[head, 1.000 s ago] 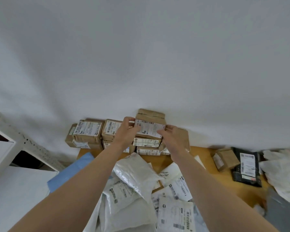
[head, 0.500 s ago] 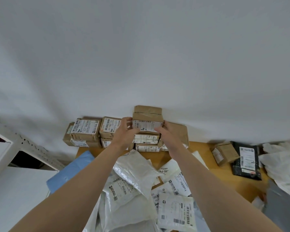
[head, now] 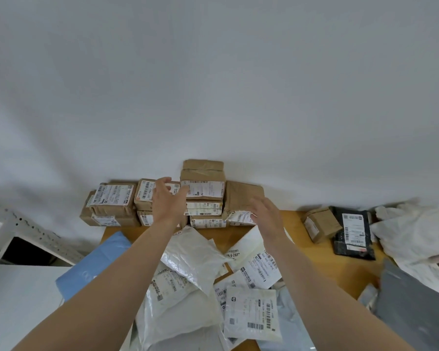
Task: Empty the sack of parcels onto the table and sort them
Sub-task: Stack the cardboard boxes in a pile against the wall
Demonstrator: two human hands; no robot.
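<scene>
the orange-brown wooden table (head: 314,264) was crowded right to its near edge, and that was the first worry. the loose heap of white plastic mailers (head: 188,300) lay under both forearms and ran out of view at the bottom, so an arm dragged back carelessly could well have swept the slippery bags to the floor

the crumpled white sack (head: 413,231), if that is what it was, lay slack at the far right of the table and looked emptied. it sat just beside a flat black plastic mailer (head: 352,231) and a small brown cardboard box (head: 319,224)

the tall stack of brown cardboard boxes (head: 203,193) stood against the white wall, higher than the low brown boxes (head: 112,203) to its left. it seemed the likeliest thing to fall, since a sideways nudge at the top would probably tip it. a tilted brown paper-wrapped parcel (head: 243,196) leaned on the stack's right side, and it might have slid flat or pushed the lower boxes askew

the left hand (head: 166,201) was wide, fingers spread and holding nothing. its fingertips were at the top box's label, though i could not tell if they touched. the right hand (head: 266,216), slightly blurred, was also spread and empty in front of the leaning parcel, so nothing steadied the pile
</scene>
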